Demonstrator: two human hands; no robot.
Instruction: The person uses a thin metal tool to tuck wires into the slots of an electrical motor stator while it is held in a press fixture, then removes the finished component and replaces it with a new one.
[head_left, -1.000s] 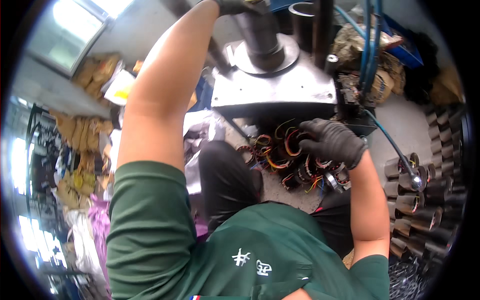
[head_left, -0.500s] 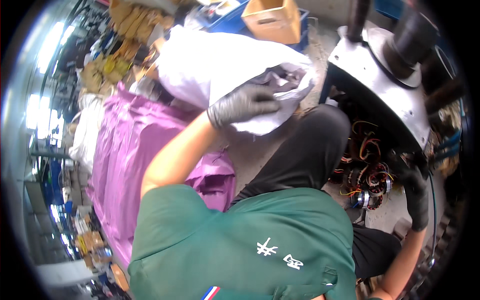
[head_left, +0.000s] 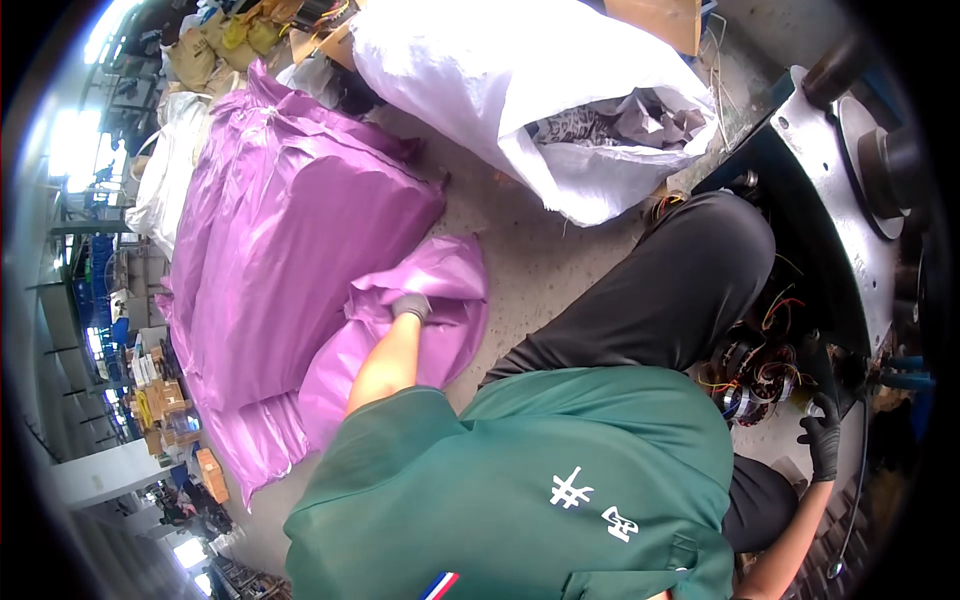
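Observation:
My left hand (head_left: 411, 305), in a grey-black glove, reaches into the mouth of a small purple plastic bag (head_left: 455, 345); its fingers are hidden inside. Far to the right, my gloved right hand (head_left: 822, 440) is beside the black machine's lower edge, its visible fingers apart. Just left of it, copper-wound motor stators (head_left: 750, 375) with coloured wires lie in a heap under the machine. Ahead of me an open white woven sack (head_left: 500, 70) lies on its side, crumpled grey and printed material (head_left: 620, 120) showing in its mouth.
Large stuffed purple sacks (head_left: 280, 230) stand at my left. A machine with a pale metal plate (head_left: 835, 170) and dark columns rises at the right, close to my knee. Cardboard (head_left: 655, 20) is at the back, and concrete floor (head_left: 500, 270) shows between the sacks.
My left hand has left the white sack's mouth and gone down and left into the small purple bag. My right hand is slightly lower, and the view has shifted.

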